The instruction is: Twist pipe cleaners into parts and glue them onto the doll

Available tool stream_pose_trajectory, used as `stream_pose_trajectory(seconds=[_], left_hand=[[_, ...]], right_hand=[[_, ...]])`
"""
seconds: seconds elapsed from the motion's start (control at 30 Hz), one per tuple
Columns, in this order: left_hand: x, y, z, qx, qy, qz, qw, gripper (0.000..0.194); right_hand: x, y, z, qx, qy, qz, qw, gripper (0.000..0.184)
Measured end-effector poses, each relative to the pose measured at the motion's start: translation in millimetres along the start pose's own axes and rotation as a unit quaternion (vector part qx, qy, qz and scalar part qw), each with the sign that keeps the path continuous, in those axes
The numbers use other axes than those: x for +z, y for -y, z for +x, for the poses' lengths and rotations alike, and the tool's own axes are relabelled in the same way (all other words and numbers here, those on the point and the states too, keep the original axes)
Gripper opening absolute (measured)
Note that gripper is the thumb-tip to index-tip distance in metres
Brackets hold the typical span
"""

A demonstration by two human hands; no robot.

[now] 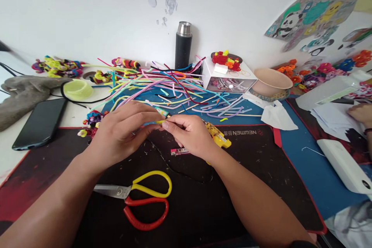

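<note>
My left hand (119, 131) and my right hand (190, 131) meet above the dark desk mat (221, 201). Between their fingertips is a short yellow and blue piece of pipe cleaner (159, 122); both hands pinch it, and its ends are partly hidden by the fingers. Below them lie scissors (129, 192) with one yellow and one red handle, their blades pointing left under my left forearm. A yellow glue gun (219, 136) rests behind my right wrist, partly covered. Under my right hand, a small pink lighter-like thing (176, 151) shows.
A heap of coloured pipe cleaners (162, 81) spreads along the back. Behind it stands a black thermos (183, 48). A white box (229, 79) and a beige bowl (271, 81) stand back right. A phone (40, 124) lies left. Another person's hand (362, 114) shows at the right edge.
</note>
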State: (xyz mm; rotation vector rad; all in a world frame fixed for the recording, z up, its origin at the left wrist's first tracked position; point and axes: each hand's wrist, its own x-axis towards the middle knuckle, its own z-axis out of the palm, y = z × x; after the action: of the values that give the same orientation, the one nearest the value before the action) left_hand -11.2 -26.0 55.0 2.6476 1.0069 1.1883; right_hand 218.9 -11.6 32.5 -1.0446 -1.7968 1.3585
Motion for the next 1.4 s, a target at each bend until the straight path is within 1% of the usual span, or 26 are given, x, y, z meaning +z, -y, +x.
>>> stream_pose_trajectory(seconds=[0.1, 0.23, 0.33, 0.5, 0.57, 0.67, 0.8, 0.9, 0.97, 1.03, 1.13, 1.23, 1.27, 1.3, 1.4], left_hand=[[0.0, 1.1, -0.6, -0.005, 0.02, 0.005, 1.0, 0.023], [0.2, 3.5, -2.7, -0.026, -0.001, 0.018, 1.0, 0.023], [0.0, 3.5, -2.6, -0.031, 0.0, 0.017, 0.999, 0.021], [0.0, 4.4, -0.6, -0.042, 0.018, -0.007, 0.999, 0.019], [0.8, 5.5, 0.0, -0.063, 0.027, -0.029, 0.997, 0.017], [3.0, 6.7, 0.6, -0.115, 0.042, -0.057, 0.991, 0.014], [6.1, 6.0, 1.1, -0.196, 0.053, -0.104, 0.974, 0.026], [6.8, 4.8, 0.6, -0.276, 0.068, -0.151, 0.947, 0.028], [6.3, 4.5, 0.3, -0.327, 0.084, -0.195, 0.921, 0.028], [5.7, 4.6, 0.5, -0.364, 0.1, -0.254, 0.89, 0.03], [6.2, 4.4, 2.3, -0.39, 0.099, -0.341, 0.85, 0.032], [9.2, 2.5, 5.4, -0.4, 0.061, -0.399, 0.823, 0.026], [10.8, 1.7, 6.3, -0.407, 0.047, -0.419, 0.81, 0.025], [12.7, 0.9, 6.9, -0.42, 0.035, -0.443, 0.791, 0.025], [18.9, 0.9, 5.7, -0.472, 0.016, -0.522, 0.71, 0.028]], right_hand=[[0.1, 0.5, 0.3, -0.004, 0.001, -0.004, 1.0, 0.043], [0.8, -0.6, 0.1, -0.005, 0.0, -0.003, 1.0, 0.043], [1.2, -2.3, 0.2, -0.01, -0.003, -0.014, 1.0, 0.04], [1.3, -3.7, 1.7, -0.046, -0.011, -0.055, 0.997, 0.038], [1.5, -3.9, 2.0, -0.06, -0.013, -0.079, 0.995, 0.037], [2.0, -4.6, 1.9, -0.077, -0.018, -0.092, 0.993, 0.033], [2.5, -5.9, 1.4, -0.1, -0.033, -0.101, 0.989, 0.029], [2.7, -6.5, 1.1, -0.101, -0.036, -0.125, 0.986, 0.03], [2.9, -6.4, 0.8, -0.098, -0.036, -0.133, 0.986, 0.03], [3.2, -6.2, 0.6, -0.097, -0.037, -0.138, 0.985, 0.03], [3.6, -5.9, 0.5, -0.096, -0.037, -0.154, 0.983, 0.03], [3.9, -6.4, 0.7, -0.1, -0.036, -0.164, 0.981, 0.03], [4.0, -6.6, 0.8, -0.102, -0.035, -0.164, 0.981, 0.03], [4.0, -6.8, 0.9, -0.103, -0.035, -0.163, 0.981, 0.03], [3.8, -6.6, 1.3, -0.108, -0.037, -0.16, 0.981, 0.031]])
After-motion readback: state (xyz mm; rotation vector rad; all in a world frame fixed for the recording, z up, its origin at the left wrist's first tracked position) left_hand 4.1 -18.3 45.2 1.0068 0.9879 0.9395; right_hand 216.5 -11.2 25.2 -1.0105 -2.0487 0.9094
